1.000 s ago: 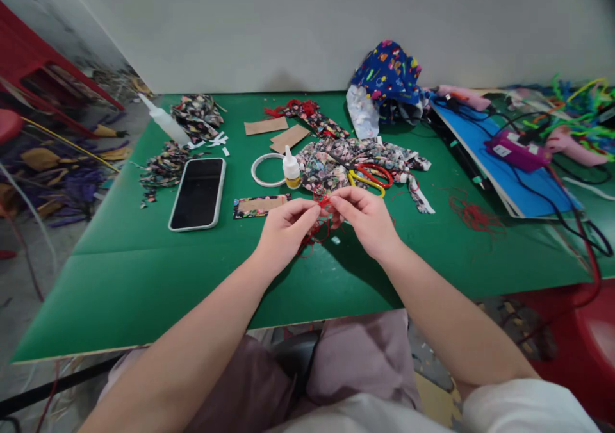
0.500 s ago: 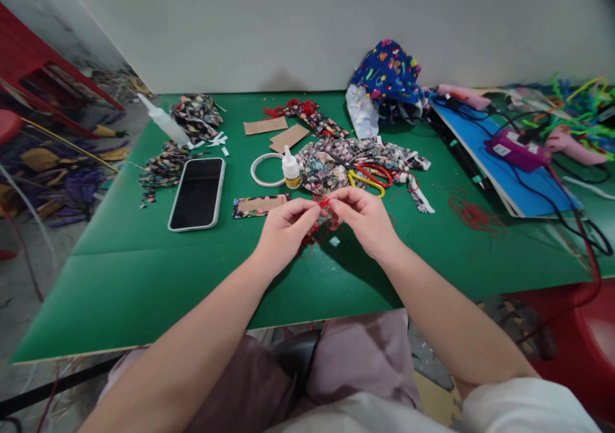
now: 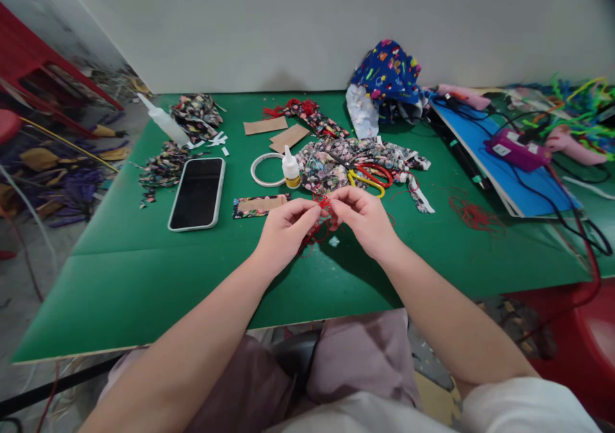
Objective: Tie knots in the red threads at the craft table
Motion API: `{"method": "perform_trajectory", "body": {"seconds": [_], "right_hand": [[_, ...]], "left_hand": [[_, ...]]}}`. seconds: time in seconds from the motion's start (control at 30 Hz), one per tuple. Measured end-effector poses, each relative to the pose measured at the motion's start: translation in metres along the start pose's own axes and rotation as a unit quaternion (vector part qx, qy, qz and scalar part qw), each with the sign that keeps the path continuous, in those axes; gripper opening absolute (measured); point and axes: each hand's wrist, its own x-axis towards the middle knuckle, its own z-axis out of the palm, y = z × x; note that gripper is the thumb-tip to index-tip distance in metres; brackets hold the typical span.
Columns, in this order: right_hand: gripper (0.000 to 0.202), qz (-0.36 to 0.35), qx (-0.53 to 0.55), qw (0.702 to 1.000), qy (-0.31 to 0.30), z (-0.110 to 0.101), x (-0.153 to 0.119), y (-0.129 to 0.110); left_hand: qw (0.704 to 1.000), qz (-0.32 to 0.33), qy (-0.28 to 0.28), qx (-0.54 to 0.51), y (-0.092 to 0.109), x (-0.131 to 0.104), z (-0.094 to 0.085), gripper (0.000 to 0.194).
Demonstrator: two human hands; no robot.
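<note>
My left hand and my right hand meet over the middle of the green table. Both are closed in a pinch on a tangle of red thread, whose loose strands hang below the fingertips. Just beyond the hands lie scissors with one red and one yellow handle, resting on floral fabric. A small glue bottle stands upright behind my left hand. To its left is a white ring, perhaps a tape roll. A floral strip with a brown card sits beside my left hand.
A phone lies at left, near floral scraps and a tilted white squeeze bottle. Brown cards are at the back. On the right are loose red thread, a blue folder and a purple device with cables.
Hardly anything differs. Both hands keep their pinch on the red thread, with only a very slight shift of the fingers.
</note>
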Motion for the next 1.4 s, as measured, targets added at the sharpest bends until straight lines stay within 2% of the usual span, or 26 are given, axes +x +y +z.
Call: {"method": "perform_trajectory", "body": {"seconds": [1.4], "right_hand": [[0.010,-0.004,0.013,1.000,-0.012,-0.0008,-0.0002,0.0000]], "left_hand": [[1.000,0.007,0.001,-0.003,-0.0013,0.0005,-0.0005,0.018]]}}
